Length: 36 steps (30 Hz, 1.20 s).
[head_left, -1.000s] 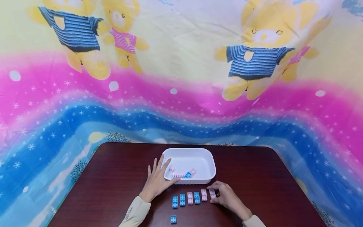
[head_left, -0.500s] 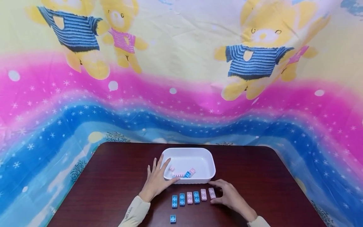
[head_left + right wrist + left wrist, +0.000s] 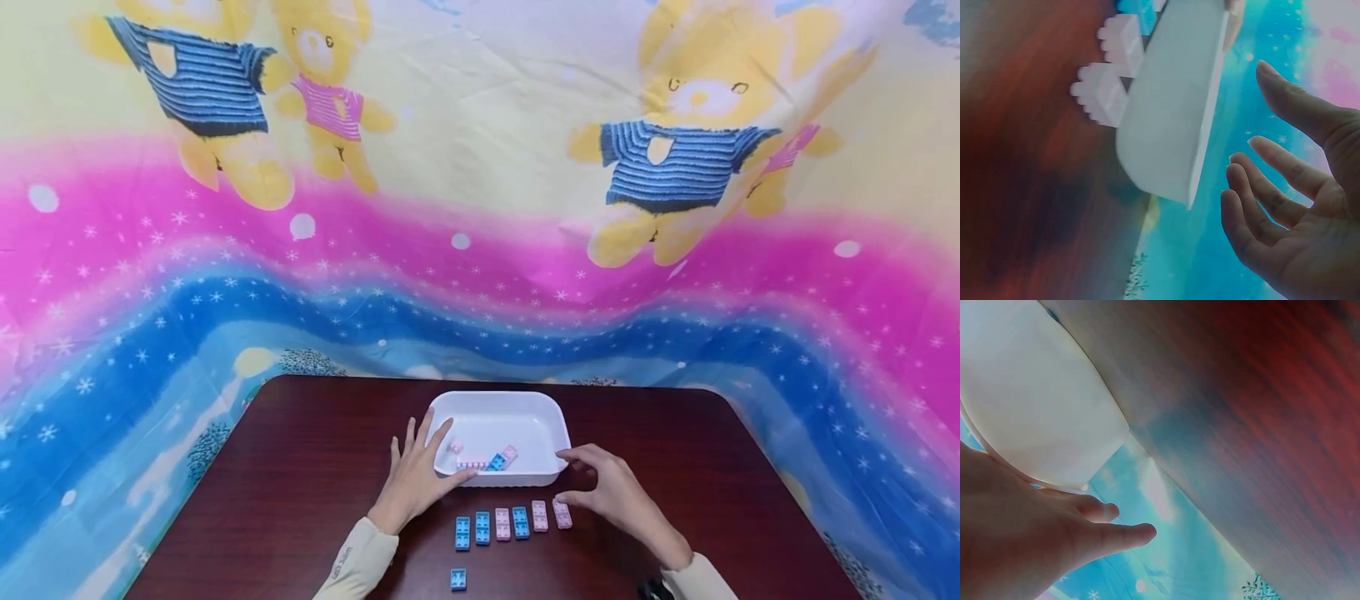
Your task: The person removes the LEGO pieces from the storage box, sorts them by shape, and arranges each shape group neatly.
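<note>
My left hand (image 3: 408, 485) rests at the near left corner of a white plastic tray (image 3: 501, 480), fingers spread along its side and thumb along the front rim. By the tray's right front corner, my right hand (image 3: 617, 502) has its fingers parted with nothing between them. Its thumb is just over the rightmost pink building brick (image 3: 562, 517), which ends a row of pink and blue bricks in front of the tray. In the right wrist view, the fingers (image 3: 1288, 172) stand apart from the tray wall (image 3: 1169, 112) and the pink bricks (image 3: 1104, 94).
Inside the tray lie several more bricks, among them a blue one (image 3: 496, 462) and a pink one (image 3: 510, 454). A short blue brick (image 3: 458, 579) sits by itself nearer the front. A printed cloth (image 3: 465, 292) hangs behind the dark wooden table (image 3: 315, 467).
My right hand has let go of the rightmost pink brick and moved up toward the tray's right corner. The brick stays at the row's end. My left hand has not moved.
</note>
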Tool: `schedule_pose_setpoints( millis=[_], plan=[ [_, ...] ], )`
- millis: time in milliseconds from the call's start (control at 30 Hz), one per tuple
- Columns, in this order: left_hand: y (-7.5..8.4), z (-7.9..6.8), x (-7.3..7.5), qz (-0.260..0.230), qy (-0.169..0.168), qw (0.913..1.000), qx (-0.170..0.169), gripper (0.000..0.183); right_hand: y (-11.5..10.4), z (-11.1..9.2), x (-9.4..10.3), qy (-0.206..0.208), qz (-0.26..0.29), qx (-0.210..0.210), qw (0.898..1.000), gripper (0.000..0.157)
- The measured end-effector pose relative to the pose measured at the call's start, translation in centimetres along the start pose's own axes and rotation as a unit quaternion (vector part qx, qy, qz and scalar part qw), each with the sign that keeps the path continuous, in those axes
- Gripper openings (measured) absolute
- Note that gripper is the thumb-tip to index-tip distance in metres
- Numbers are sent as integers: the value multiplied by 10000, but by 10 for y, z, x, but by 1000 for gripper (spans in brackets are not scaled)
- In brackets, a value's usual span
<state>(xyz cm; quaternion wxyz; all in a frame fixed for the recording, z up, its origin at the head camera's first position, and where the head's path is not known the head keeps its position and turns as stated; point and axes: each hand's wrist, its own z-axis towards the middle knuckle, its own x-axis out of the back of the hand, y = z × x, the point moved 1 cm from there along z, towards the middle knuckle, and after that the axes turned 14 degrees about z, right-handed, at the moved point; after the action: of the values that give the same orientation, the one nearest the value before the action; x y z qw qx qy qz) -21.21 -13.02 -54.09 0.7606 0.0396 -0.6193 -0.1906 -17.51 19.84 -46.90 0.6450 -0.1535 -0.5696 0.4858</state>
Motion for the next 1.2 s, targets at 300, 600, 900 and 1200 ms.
schedule_pose_setpoints(
  millis=[300,600,900,1200],
  plan=[
    [-1,-1,-2,-14,21,10000,-25,99,-5,19,-8,-17,50,-30,10000,50],
    [-2,-1,-2,-53,28,10000,-22,98,-2,37,-21,-67,181,-308,9993,42],
    [-2,-2,1,-57,0,10000,-42,98,8,56,-42,-78,122,-342,9993,36],
    [-2,0,1,-13,-34,10000,-18,98,13,73,-63,-65,-16,-749,9972,36]
  ],
)
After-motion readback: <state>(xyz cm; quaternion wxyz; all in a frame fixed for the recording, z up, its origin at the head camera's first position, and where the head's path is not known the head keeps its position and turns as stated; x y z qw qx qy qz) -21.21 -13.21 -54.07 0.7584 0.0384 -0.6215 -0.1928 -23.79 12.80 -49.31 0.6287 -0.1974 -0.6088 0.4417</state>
